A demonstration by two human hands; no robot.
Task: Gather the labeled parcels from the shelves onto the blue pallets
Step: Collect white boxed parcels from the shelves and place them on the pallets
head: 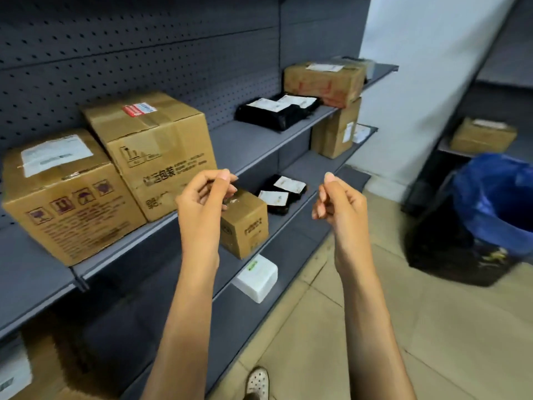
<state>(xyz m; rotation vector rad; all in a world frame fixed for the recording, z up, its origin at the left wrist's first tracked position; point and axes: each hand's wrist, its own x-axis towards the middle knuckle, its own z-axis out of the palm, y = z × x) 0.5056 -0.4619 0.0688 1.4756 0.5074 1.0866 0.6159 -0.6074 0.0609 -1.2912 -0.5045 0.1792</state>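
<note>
Left hand (206,194) and right hand (336,199) raised before shelf (253,140), fingers loosely curled, empty (cardboard box (243,223) just behind).

grey shelves (253,140) with cardboard boxes (72,194) and black parcels (277,112)

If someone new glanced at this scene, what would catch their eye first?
Two bare hands, left hand and right hand, raised mid-frame with loosely curled fingers, holding nothing. Behind the left one, two big labeled cardboard boxes sit side by side on the grey shelf. A blue-lined bin stands on the floor at right.
</note>
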